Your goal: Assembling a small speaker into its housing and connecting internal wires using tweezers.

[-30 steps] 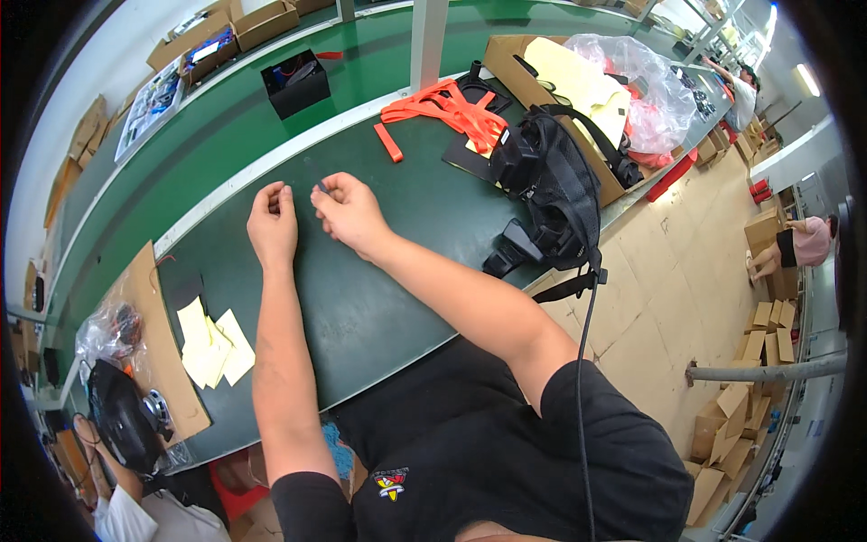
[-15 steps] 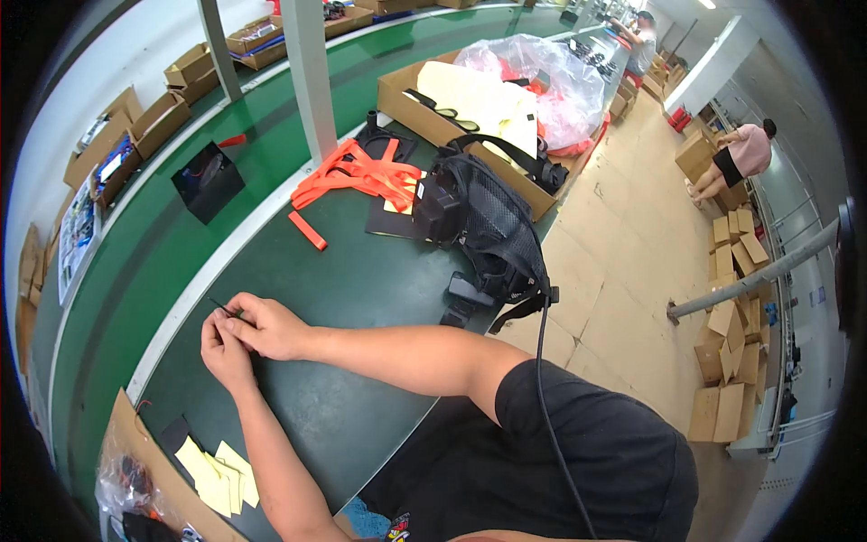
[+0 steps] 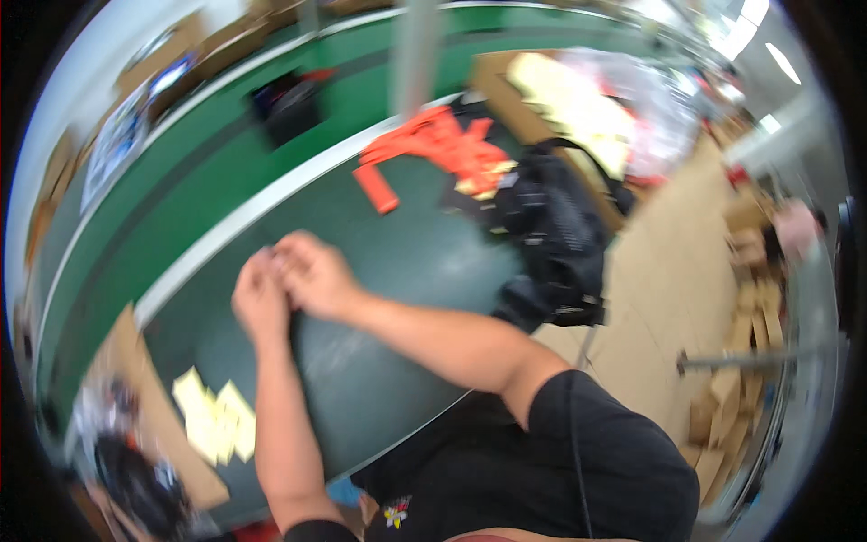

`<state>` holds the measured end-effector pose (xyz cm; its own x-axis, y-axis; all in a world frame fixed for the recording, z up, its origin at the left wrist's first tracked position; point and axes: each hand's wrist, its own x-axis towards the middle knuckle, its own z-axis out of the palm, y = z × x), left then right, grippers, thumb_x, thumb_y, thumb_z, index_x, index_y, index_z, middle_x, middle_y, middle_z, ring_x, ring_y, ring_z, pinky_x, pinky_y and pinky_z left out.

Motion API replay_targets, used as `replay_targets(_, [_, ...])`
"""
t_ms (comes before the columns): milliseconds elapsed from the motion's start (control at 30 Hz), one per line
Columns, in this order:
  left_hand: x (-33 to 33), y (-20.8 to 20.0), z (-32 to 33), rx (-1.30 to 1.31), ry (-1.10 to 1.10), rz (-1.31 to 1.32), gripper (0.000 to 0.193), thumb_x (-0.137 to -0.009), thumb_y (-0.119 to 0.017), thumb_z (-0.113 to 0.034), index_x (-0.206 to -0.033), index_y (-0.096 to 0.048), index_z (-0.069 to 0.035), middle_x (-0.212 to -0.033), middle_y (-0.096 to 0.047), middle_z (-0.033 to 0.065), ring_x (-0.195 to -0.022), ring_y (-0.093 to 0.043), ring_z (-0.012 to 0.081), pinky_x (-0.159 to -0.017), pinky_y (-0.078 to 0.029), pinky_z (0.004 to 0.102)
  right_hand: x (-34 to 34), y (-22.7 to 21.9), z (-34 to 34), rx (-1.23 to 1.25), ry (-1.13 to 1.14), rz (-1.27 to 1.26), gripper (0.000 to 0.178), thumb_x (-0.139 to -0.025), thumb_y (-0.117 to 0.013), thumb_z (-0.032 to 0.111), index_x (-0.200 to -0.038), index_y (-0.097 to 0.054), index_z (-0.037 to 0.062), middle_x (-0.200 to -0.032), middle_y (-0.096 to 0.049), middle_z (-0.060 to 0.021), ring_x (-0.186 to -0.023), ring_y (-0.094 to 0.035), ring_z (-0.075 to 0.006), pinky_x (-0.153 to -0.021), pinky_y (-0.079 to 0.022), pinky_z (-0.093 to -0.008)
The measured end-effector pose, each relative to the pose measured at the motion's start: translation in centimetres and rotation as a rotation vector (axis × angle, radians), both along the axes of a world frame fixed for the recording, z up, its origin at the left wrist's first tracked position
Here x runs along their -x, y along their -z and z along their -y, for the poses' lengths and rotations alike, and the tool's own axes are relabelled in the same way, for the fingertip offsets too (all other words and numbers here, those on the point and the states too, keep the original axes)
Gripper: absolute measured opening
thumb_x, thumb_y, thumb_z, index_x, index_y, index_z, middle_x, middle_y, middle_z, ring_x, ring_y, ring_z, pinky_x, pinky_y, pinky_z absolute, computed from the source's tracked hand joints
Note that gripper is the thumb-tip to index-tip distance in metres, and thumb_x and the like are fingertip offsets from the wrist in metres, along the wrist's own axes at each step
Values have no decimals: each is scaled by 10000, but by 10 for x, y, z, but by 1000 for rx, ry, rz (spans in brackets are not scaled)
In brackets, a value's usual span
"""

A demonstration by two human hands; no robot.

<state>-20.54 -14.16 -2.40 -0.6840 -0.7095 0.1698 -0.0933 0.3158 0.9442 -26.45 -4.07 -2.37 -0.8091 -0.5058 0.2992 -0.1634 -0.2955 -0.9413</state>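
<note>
Over the dark green tabletop (image 3: 388,379), my left hand (image 3: 259,294) and my right hand (image 3: 316,275) meet with fingertips pinched together. A small dark piece (image 3: 268,252) shows between the fingertips; it is blurred and mostly hidden, so its kind cannot be made out. Pale yellow slips of paper (image 3: 217,420) lie beside my left forearm. Beyond my hands is a heap of orange straps (image 3: 433,140), with one strap end (image 3: 376,190) reaching toward me. A black mesh bag (image 3: 551,230) sits to the right, near the table's edge.
An open cardboard box (image 3: 495,79) with yellow sheets (image 3: 569,99) and clear plastic bags (image 3: 655,108) stands behind the bag. A metal post (image 3: 414,63) rises at the far table edge. A black square item (image 3: 287,108) lies on the green belt. Cardboard (image 3: 144,388) borders the left.
The whole view has swung and blurred, so the table contents sit farther right in it. My hands stay pinched together, and the thin black piece seen earlier between them is now less distinct.
</note>
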Motion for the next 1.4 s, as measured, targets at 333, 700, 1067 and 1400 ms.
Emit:
replay_targets(333, [-2, -19, -10, 208, -45, 49, 250, -918, -619, -300, -876, -698, -67, -768, -667, 126, -759, -644, 317, -660, -500, 428, 2, -11, -6, 10, -211, 277, 162, -987, -590, 169, -1047, -480, 65, -693, -590, -16, -517, -503, -53, -429, -379, -198])
replay_targets(700, [1, -18, -11, 175, -38, 21, 273, -936, -590, -299, -857, -695, -59, -734, -658, 125, -752, -642, 311, -674, -500, 431, 6, -15, -10, 6, -270, 331, 199, -1035, -502, 230, -1064, -492, 33, -710, -584, -32, -537, -541, -79, -452, -428, -209])
replay_targets(1067, [0, -17, -10, 218, -41, 28, 258, -937, -580, -286, -866, -694, -67, -754, -662, 135, -761, -643, 322, -682, -501, 439, 6, -14, -11, 1, -264, 308, 254, -1052, -454, 267, -1092, -516, 24, -719, -583, -36, -539, -529, -81, -450, -416, -213])
replay_targets(1400, [2, -11, -7, 273, -39, -1, 261, -956, -578, -274, -911, -702, -48, -723, -668, 129, -641, -647, 267, -595, -489, 372, 8, -16, -11, -20, -234, 321, 232, -1028, -519, 239, -1071, -554, 14, -728, -600, -29, -527, -508, -67, -457, -394, -206])
